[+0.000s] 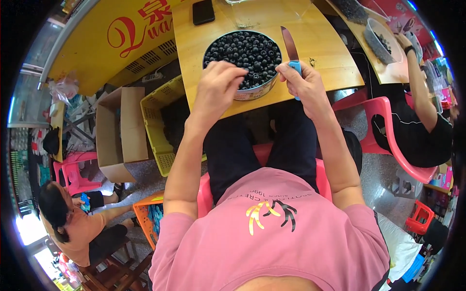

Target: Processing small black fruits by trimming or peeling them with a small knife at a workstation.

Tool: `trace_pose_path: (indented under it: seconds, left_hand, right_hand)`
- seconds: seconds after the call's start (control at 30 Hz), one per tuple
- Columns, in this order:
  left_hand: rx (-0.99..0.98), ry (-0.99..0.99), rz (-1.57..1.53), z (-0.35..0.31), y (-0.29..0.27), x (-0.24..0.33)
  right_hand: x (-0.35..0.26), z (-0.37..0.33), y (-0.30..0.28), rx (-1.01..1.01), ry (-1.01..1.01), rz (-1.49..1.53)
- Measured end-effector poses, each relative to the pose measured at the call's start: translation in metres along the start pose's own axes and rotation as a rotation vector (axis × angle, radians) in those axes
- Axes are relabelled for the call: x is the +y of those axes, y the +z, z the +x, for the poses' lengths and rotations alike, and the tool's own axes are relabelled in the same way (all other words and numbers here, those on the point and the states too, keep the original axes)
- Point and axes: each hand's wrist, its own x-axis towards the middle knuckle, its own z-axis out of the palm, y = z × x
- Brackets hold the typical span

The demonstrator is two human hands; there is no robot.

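A round tin (257,91) with a printed side stands at the table's near edge, filled with small, glossy, dark round fruits or nuts (253,51) whose exact kind I cannot tell. My left hand (217,87) is over the tin's left rim, its fingers curled and drawn together above the pieces. Whatever it may pinch is hidden. At the tin's right side my right hand (306,86) is closed round the blue handle of a knife (290,43). The blade points up and away from me, and the thumb stretches toward the tin's rim.
On the wooden table (325,53) lies a black phone (203,12), with small scraps nearby. Left of my legs are a yellow crate (158,123) and a cardboard box (121,131). A person at right reaches toward a clear tub (383,41); another person (77,223) sits at lower left.
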Motion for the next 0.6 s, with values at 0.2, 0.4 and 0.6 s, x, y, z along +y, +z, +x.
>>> trace_pose_path:
  seconds: [0.2,0.4,0.6]
  left_hand:
    - [-0.311,0.083,0.139,0.025,0.019,-0.007]
    - [-0.167,0.065,-0.089,0.028,0.02,-0.003]
    - [-0.034,-0.129,-0.498,0.021,0.01,0.021]
  right_hand:
    - [0.001,-0.011,-0.013,0.023,0.02,0.009]
    - [0.006,-0.007,-0.01,-0.002,0.033,0.014]
    - [-0.002,-0.002,0.024,-0.008,-0.026,0.089]
